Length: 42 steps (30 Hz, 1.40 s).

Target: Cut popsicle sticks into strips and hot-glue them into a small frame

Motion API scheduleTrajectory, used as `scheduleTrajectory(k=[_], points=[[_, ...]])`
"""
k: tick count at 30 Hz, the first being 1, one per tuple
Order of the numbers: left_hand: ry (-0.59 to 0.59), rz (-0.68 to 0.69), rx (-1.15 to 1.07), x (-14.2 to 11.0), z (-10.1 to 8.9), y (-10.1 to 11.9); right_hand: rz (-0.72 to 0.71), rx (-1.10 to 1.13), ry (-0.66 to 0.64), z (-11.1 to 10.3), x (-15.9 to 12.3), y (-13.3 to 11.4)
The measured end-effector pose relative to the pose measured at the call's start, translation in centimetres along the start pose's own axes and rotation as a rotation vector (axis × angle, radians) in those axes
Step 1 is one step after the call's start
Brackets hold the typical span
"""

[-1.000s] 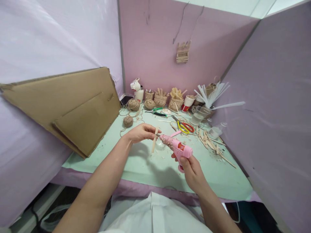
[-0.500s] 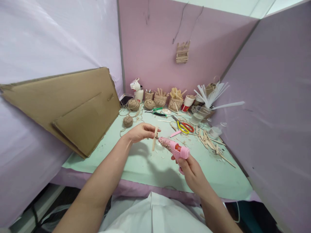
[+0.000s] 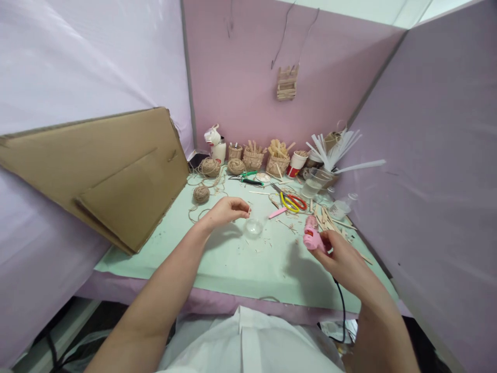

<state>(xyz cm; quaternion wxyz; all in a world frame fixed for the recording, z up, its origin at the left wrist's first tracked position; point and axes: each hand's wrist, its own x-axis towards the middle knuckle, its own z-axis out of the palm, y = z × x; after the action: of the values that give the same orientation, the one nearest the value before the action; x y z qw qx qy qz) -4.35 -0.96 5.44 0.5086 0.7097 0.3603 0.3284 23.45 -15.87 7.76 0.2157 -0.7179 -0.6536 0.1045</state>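
Note:
My left hand (image 3: 230, 209) is closed in a pinch over the middle of the table. A small pale end of a wooden craft stick (image 3: 249, 211) shows at its fingertips; most of the stick is hidden or seen end-on. Just below those fingers a small clear dish (image 3: 253, 228) rests on the tabletop. At the right, my right hand (image 3: 341, 259) grips a pink hot glue gun (image 3: 312, 235) by its handle, nozzle facing away from me, its black cord hanging past the table's front edge.
Scissors with yellow and red handles (image 3: 290, 202), a pink-handled tool (image 3: 277, 213) and green-handled pliers (image 3: 248, 180) lie beyond my hands. Loose wooden sticks (image 3: 328, 220) are piled at the right. Twine balls (image 3: 201, 194) and stick-filled baskets (image 3: 277, 165) stand behind; cardboard (image 3: 135, 176) leans left.
The glue gun has moved right, away from the stick at my left hand, and now points forward. The stick has turned, so its flat length no longer shows. The clear dish is uncovered.

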Motion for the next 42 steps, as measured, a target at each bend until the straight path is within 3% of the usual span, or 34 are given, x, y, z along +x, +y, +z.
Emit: scheduleTrajectory(k=[7,13,16,18,21,24,28,33,42], points=[[0.024,0.024,0.161,0.2,0.3,-0.9,0.196,-0.349,-0.087,2.1,2.1,4.1],[0.04,0.022,0.149,0.1,0.2,-0.7,0.224,-0.376,-0.211,2.8,2.7,5.0],[0.059,0.043,0.159,-0.1,0.2,-0.8,0.211,-0.388,-0.17,2.6,2.4,4.3],[0.089,0.056,0.169,-0.3,0.4,-1.0,0.155,-0.325,-0.05,2.7,2.4,2.9],[0.153,0.074,0.201,-0.6,0.9,-1.1,-0.024,-0.021,0.116,3.8,3.3,-0.1],[0.197,0.092,0.232,-0.9,1.6,-1.2,-0.185,0.331,0.026,6.0,5.3,-2.9],[0.222,0.113,0.283,-1.0,2.1,-1.3,-0.18,0.603,-0.095,9.1,7.9,-4.3],[0.229,0.131,0.335,-0.8,2.3,-1.7,-0.218,0.714,-0.138,11.1,8.8,-4.1],[0.267,0.158,0.331,-0.8,2.6,-1.8,-0.191,0.75,-0.134,11.9,8.6,-4.2]])
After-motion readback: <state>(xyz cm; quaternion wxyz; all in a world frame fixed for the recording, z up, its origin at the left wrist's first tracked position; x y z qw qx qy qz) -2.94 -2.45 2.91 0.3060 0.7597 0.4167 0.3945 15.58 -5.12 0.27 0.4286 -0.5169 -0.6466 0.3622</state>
